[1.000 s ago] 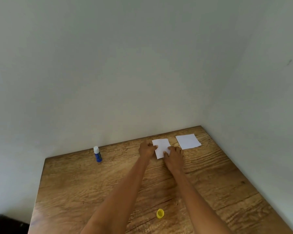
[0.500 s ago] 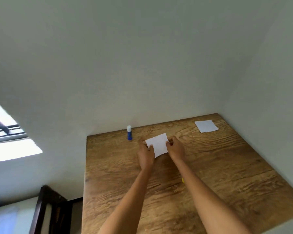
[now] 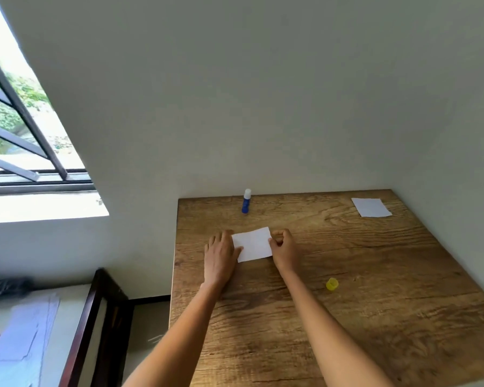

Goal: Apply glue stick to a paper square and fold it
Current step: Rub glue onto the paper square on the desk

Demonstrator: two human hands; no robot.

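Head view. A white paper square [image 3: 252,244] lay flat on the wooden table [image 3: 375,275], toward the table's far left part, with a faint crease line running across its middle. The left hand [image 3: 220,254] rested palm down at the paper's left edge, its fingers straight and spread, the thumb touching the sheet. The right hand [image 3: 284,247] sat at the paper's right edge, fingers curled, thumb and fingertips pinching that edge. A glue stick [image 3: 246,201], blue with a white top, stood upright near the far edge of the table, well apart from the paper and close to the wall. Its yellow cap [image 3: 332,284] lay on the table to the right of the right forearm. A second paper sheet [image 3: 370,207] lay flat in the far right corner. A window [image 3: 25,129] with dark bars showed at the left.
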